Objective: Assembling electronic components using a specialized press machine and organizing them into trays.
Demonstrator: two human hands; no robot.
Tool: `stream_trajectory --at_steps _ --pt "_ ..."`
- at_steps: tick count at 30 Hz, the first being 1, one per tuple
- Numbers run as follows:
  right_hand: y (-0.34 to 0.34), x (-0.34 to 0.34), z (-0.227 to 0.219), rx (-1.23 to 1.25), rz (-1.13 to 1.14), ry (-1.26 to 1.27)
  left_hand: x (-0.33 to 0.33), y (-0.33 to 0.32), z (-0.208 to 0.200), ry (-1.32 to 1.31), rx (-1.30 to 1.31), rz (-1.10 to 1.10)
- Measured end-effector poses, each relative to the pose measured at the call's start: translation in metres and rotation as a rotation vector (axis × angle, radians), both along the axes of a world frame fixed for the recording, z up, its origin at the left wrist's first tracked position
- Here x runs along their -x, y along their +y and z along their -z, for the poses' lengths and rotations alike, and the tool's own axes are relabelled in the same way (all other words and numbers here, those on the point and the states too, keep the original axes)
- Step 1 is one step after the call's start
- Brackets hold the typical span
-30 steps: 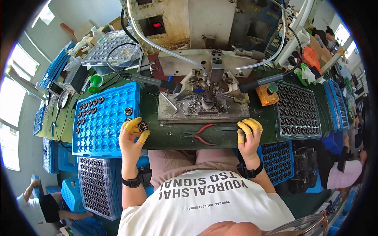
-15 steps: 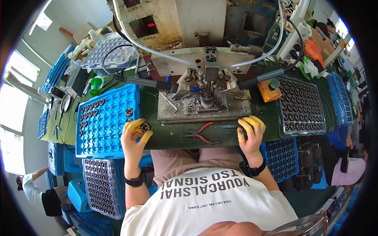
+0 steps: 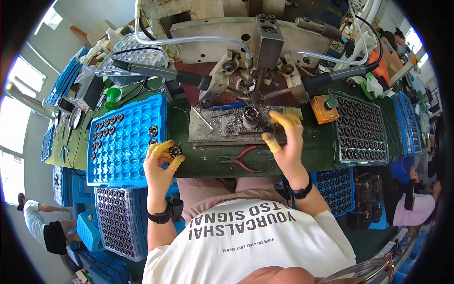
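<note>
Yellow finger covers are on several fingertips of both hands. At the front edge of the bench, beside the blue tray [image 3: 127, 173], my left hand [image 3: 158, 163] pinches a small round black part [image 3: 175, 151] with copper-coloured bits, perhaps a motor stator. My right hand [image 3: 291, 149] is raised before the machine, thumb and fingers apart, with nothing between them. Just left of its fingers, a similar round part [image 3: 251, 112] sits on the machine's short round post [image 3: 249, 124]. Above that part stands the machine's steel head [image 3: 269, 42], raised, with angled arms at its sides.
Red-handled pliers [image 3: 245, 165] lie between my hands. An L-shaped hex key [image 3: 204, 123] rests on the metal base. An orange box-shaped container [image 3: 324, 110] and a tray of round parts [image 3: 362, 125] stand to the right. Grey-handled cables [image 3: 165, 73] reach in from both sides.
The machine's head has risen, and the round part on the post shows. My right hand has moved left and forward toward it. My left hand keeps its pinch almost in place.
</note>
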State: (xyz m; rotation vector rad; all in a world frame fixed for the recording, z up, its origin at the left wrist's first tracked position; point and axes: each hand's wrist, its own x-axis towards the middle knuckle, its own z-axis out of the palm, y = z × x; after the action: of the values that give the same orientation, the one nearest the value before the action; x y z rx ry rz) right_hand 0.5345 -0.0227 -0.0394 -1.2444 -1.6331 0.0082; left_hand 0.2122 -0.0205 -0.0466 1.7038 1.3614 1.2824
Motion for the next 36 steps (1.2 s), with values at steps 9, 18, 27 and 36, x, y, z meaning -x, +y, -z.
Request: stream_trajectory --at_steps 9,18,27,36 --pt "0.028 0.01 -0.015 0.006 -0.092 0.165 -0.016 0.003 -0.017 0.141 -0.102 -0.032" --pt "-0.012 -0.04 -0.006 0.081 0.102 0.266 -0.136 0.056 -0.05 0.13 -0.253 0.265" --pt "-0.035 -0.087 0.01 0.133 0.319 0.172 -0.147 0.067 -0.038 0.249 -0.23 0.314" --pt "-0.004 -0.126 0.011 0.059 0.455 -0.188 -0.159 0.057 -0.021 0.13 -0.287 0.249"
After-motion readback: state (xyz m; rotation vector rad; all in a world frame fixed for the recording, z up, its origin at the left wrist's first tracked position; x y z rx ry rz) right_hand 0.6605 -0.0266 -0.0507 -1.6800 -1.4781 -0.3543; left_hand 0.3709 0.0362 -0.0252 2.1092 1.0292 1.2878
